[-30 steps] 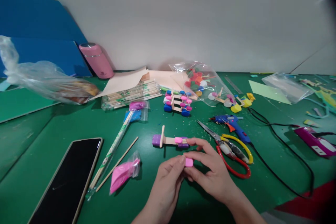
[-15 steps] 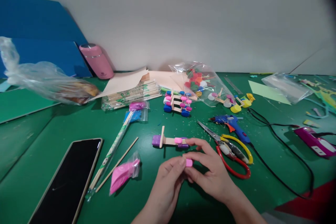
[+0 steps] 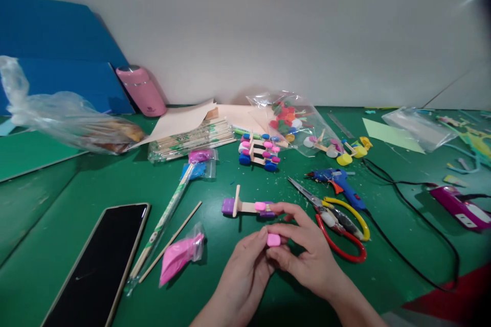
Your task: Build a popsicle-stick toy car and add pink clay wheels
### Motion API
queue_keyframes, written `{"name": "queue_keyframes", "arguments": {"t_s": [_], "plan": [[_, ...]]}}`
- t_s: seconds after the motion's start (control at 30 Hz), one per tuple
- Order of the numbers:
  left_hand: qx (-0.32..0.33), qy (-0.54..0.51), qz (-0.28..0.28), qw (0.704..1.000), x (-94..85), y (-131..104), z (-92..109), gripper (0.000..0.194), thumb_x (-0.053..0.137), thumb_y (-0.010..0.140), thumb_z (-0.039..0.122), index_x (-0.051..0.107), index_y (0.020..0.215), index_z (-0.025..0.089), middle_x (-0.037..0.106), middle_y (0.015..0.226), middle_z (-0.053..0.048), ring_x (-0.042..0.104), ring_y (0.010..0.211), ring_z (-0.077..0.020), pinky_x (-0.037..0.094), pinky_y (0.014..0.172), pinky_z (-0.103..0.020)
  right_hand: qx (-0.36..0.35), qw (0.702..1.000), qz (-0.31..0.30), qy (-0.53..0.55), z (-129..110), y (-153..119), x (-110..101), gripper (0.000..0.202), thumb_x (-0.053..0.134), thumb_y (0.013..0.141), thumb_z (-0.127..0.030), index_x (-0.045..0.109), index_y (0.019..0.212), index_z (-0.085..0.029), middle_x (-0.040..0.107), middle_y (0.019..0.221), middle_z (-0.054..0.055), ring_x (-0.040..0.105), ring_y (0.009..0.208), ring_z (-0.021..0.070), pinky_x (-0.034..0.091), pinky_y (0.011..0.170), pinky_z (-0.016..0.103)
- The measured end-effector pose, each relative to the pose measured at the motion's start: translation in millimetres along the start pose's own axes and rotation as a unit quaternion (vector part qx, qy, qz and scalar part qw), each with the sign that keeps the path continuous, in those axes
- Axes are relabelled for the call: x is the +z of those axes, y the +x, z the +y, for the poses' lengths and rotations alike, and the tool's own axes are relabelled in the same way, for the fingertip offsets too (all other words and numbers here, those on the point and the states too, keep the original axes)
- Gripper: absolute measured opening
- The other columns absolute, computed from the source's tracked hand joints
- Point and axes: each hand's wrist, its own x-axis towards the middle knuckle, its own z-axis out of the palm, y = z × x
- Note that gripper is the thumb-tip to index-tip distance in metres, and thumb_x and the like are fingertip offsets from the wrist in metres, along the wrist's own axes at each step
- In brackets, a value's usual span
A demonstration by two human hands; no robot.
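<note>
Between my two hands is a small block of pink modelling clay (image 3: pixel 273 240). My left hand (image 3: pixel 247 265) pinches its left side, and my right hand (image 3: pixel 303 248) holds it from the right with thumb and fingers. Just beyond the right fingertips lies a small craft-stick model (image 3: pixel 247 207) with purple clay at both ends and a pink clay piece (image 3: pixel 260 206) on it. The right index finger reaches close to its purple end; whether they touch I cannot tell. A bag of pink clay (image 3: pixel 180 258) lies left of my hands.
Scissors (image 3: pixel 337 219) and a blue glue gun (image 3: pixel 337 184) with a black cable lie to the right. A phone (image 3: pixel 102 265) and wrapped chopsticks (image 3: pixel 164 219) are at left. Several small clay-wheeled models (image 3: pixel 261 150) stand farther back, near a clear bag (image 3: pixel 303 117) of coloured pieces.
The pink clay block has been turned between my fingers, so its broader face shows now. It has shifted slightly left and nearer. The things on the table have stayed in place.
</note>
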Motion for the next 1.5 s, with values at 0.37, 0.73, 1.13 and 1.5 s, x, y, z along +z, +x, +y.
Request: {"name": "queue_keyframes", "arguments": {"t_s": [0.37,0.73,1.13,1.5], "plan": [[-0.002,-0.036,-0.007,0.999,-0.9,0.4,0.9,0.012,0.068,0.068,0.025,0.070,0.070,0.013,0.067,0.071,-0.003,0.056,0.067,-0.0104,0.044,0.065,-0.020,-0.003,1.000,0.007,0.022,-0.8,1.2,2.1,0.027,0.062,0.073,-0.022,0.061,0.100,-0.025,0.048,0.119,0.006,0.048,0.106,0.0215,0.042,0.086,0.033],[0.008,-0.051,-0.014,0.999,-1.6,-0.3,-0.1,0.010,0.067,0.070,0.023,0.070,0.070,0.014,0.068,0.071,-0.003,0.057,0.067,-0.0096,0.045,0.067,-0.020,0.002,1.000,0.004,0.029,-5.3,4.5,3.2,0.023,0.059,0.073,-0.017,0.062,0.095,-0.024,0.047,0.119,0.004,0.048,0.105,0.0197,0.040,0.086,0.030],[0.009,-0.064,-0.024,0.998,-3.7,0.1,-1.9,0.014,0.063,0.075,0.024,0.068,0.072,0.012,0.064,0.068,-0.002,0.054,0.063,-0.0087,0.044,0.064,-0.020,-0.016,0.999,0.002,0.035,-2.4,4.2,3.6,0.023,0.060,0.075,-0.018,0.061,0.098,-0.023,0.046,0.120,0.004,0.047,0.105,0.0189,0.039,0.086,0.029],[-0.006,-0.073,-0.019,0.997,-3.6,3.3,-2.9,0.015,0.065,0.072,0.026,0.067,0.073,0.012,0.061,0.068,-0.003,0.052,0.061,-0.0102,0.042,0.058,-0.022,-0.013,0.999,0.041,0.009,-0.3,2.4,3.3,0.022,0.065,0.072,-0.021,0.062,0.093,-0.024,0.047,0.117,0.004,0.048,0.104,0.0189,0.038,0.085,0.029]]}}
